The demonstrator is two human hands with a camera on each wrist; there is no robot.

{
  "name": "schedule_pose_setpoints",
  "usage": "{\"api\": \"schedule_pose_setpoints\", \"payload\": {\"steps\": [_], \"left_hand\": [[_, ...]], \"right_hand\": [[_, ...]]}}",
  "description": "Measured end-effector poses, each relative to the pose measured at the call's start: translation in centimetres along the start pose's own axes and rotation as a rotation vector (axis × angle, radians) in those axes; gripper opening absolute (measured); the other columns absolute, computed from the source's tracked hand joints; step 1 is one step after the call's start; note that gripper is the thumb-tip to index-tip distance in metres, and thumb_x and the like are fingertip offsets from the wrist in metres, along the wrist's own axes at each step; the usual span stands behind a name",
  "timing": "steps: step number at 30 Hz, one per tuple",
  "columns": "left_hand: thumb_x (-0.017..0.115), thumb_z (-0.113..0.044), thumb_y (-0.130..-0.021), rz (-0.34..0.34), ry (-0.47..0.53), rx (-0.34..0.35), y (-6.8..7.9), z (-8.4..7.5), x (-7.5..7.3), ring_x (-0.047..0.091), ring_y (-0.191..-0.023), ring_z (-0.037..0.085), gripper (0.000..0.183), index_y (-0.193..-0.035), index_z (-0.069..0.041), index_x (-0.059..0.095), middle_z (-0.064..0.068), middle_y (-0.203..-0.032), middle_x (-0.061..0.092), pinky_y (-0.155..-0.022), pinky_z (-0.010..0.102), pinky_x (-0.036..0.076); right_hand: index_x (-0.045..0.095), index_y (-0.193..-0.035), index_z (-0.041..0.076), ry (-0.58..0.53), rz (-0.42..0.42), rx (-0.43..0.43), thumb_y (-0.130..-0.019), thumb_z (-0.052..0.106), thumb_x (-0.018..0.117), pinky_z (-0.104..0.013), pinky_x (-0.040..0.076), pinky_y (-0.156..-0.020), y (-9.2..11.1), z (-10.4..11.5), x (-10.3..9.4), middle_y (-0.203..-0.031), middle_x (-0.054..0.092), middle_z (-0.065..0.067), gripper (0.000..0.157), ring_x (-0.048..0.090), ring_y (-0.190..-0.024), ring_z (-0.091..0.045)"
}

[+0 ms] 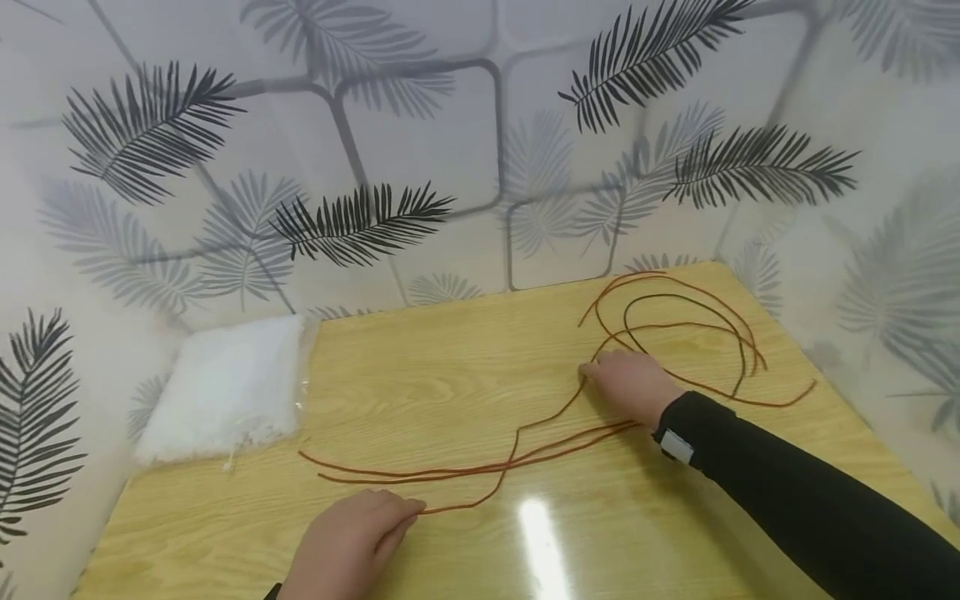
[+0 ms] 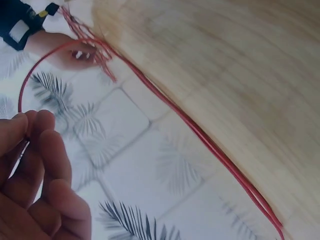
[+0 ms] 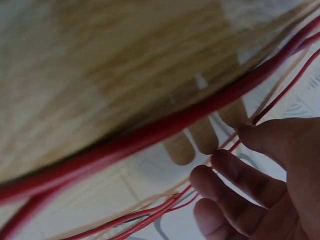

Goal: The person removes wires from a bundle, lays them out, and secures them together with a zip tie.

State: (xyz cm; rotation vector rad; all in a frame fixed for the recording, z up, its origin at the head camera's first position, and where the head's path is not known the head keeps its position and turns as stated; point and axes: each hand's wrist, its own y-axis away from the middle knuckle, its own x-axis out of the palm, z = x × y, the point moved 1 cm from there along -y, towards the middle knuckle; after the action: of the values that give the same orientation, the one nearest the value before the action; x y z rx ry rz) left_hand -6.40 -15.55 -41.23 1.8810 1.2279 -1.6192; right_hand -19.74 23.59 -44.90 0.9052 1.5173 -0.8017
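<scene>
A thin red cord (image 1: 517,430) lies between the two hands over the middle of the worktop (image 1: 435,367), its long axis slanting from near left to far right with a few kinks along the way. The left hand (image 1: 358,537) pinches it at the near left; the right hand (image 1: 628,382), well apart, pinches it farther along to the right. Two more red cords (image 1: 397,477) run beside each other, mostly left to right, their left ends loose and the held cord crossing them. At the far right, red loops (image 1: 731,293) and a dark cord (image 1: 675,295) curve over one another. A clear plastic bag (image 1: 302,385) lies flat at the far left, packed with white contents (image 1: 232,387) too indistinct to identify. The worktop is light, wood-grained and glossy, with a bright reflection (image 1: 543,546) at the near side; behind it rises a pale wall (image 1: 427,133) patterned with dark and grey feathery leaves.
</scene>
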Motion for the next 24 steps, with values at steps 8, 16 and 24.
{"api": "schedule_pose_setpoints", "payload": {"steps": [8,16,24], "left_hand": [[0.08,-0.015,-0.083,-0.126,-0.052,-0.191,1.7,1.7,-2.7,0.066,-0.082,0.004,0.022,-0.099,-0.028,0.075,-0.017,-0.09,0.07,-0.068,0.027,0.054],[0.079,-0.012,-0.083,-0.298,-0.072,-0.237,3.0,3.8,-4.5,0.059,-0.07,0.003,0.021,-0.1,-0.024,0.074,-0.015,-0.084,0.066,-0.053,0.025,0.047],[0.074,-0.011,-0.088,-0.316,-0.076,-0.351,3.6,5.0,-6.2,0.051,-0.061,0.002,0.017,-0.103,-0.018,0.075,-0.012,-0.078,0.064,-0.051,0.027,0.043]], "right_hand": [[0.064,-0.107,0.006,-0.004,-0.002,0.01,-0.092,-0.004,0.064,-0.04,0.054,-0.066,0.0,-1.3,0.7,-0.087,0.059,-0.009,0.018,0.063,-0.077,-0.027],[0.066,-0.111,0.006,-0.057,-0.01,0.098,-0.094,-0.003,0.061,-0.045,0.055,-0.073,0.8,-3.3,1.6,-0.096,0.067,-0.011,0.02,0.067,-0.087,-0.031],[0.065,-0.101,-0.001,-0.058,-0.051,0.101,-0.09,-0.006,0.061,-0.049,0.054,-0.07,0.8,-4.2,0.8,-0.095,0.06,-0.018,0.013,0.063,-0.08,-0.036]]}}
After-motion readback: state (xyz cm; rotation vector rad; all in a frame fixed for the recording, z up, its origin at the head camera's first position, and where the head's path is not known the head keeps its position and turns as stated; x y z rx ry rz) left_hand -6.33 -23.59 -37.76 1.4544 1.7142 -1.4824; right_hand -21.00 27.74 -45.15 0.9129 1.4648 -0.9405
